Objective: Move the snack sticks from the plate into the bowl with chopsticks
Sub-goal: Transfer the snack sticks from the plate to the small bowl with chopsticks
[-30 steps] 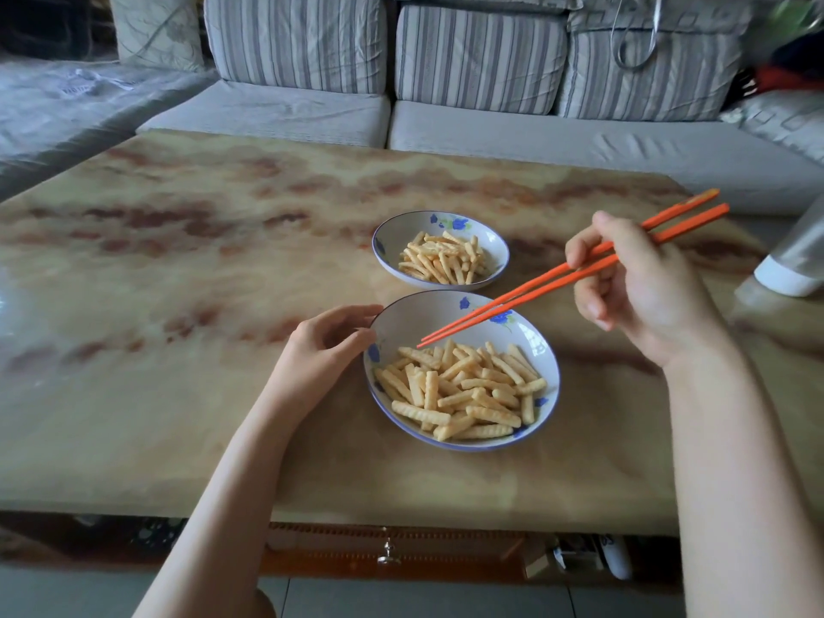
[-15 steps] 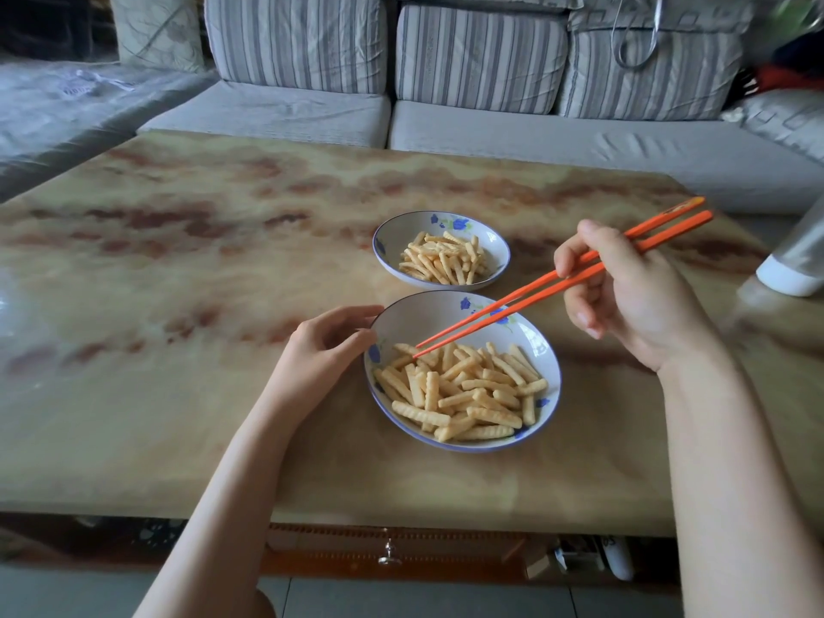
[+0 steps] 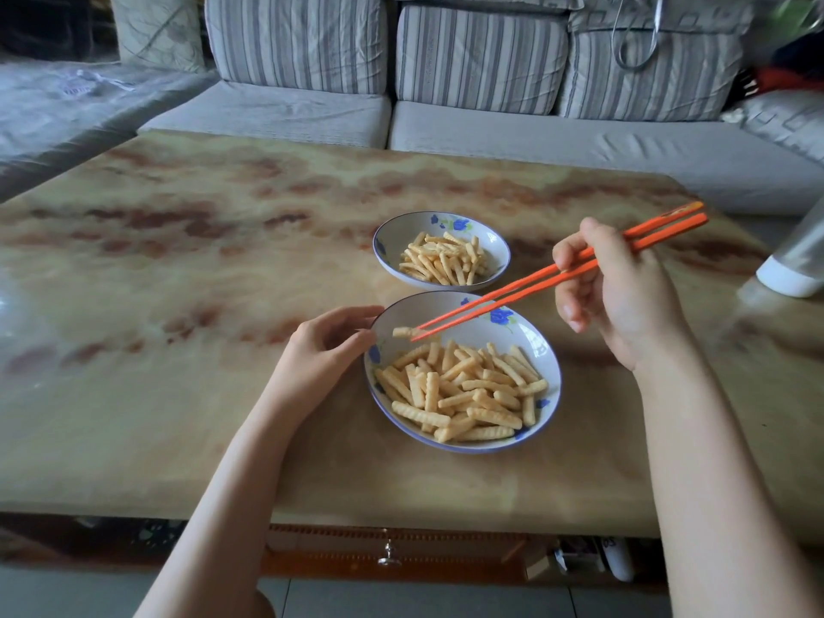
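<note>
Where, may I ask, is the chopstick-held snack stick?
Head view: the ridged stick is pinched by orange chopsticks over the white plate's left side, near the left hand.

Open worktop (image 3: 178,305) stretches to my left; plate (image 3: 535,350) and bowl (image 3: 401,234) sit close ahead, a bottle (image 3: 798,260) crowds my right.

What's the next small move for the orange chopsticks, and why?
Probably lift and carry toward the far white blue-flowered bowl. The orange chopsticks in the right hand pinch one ridged yellow snack stick at their tips, just above the near white blue-flowered plate, whose rim the left hand holds.
</note>
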